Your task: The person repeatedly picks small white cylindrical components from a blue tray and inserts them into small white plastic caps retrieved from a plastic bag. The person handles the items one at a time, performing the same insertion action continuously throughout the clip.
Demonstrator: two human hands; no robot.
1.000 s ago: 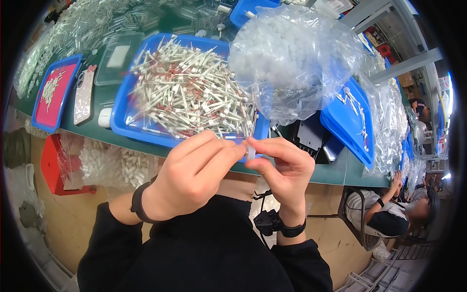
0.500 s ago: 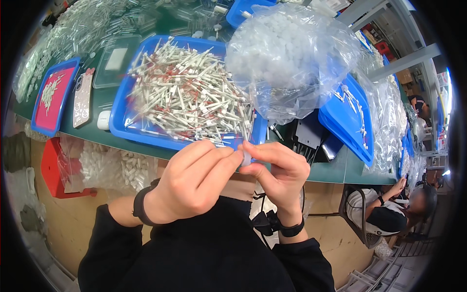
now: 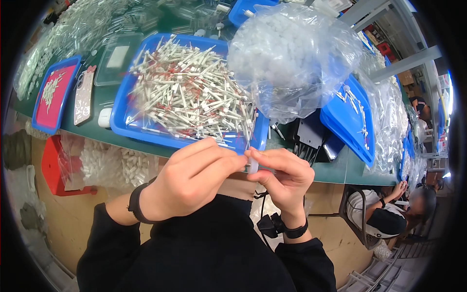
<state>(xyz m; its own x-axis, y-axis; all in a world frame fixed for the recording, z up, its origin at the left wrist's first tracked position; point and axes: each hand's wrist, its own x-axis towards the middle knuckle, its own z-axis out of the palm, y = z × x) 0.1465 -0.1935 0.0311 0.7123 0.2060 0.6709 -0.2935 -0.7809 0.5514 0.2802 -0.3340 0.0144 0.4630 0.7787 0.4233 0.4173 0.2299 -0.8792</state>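
Note:
My left hand and my right hand meet just in front of the near edge of a blue tray. Between the thumb and fingers of the right hand is a small translucent white cap. The left hand's fingertips are pinched together against the cap's left side; whatever they hold is mostly hidden. Heaped in the tray are many thin white sticks with small square parts and reddish bits among them.
A clear bag of white caps bulges behind the tray's right side. Farther right lie stacked blue trays. To the left are a phone, a small blue-rimmed pink tray and a clear box. Another person sits at right.
Both hands have shifted slightly right with the cap. The cap now shows more plainly between the right fingers. The tray stays put.

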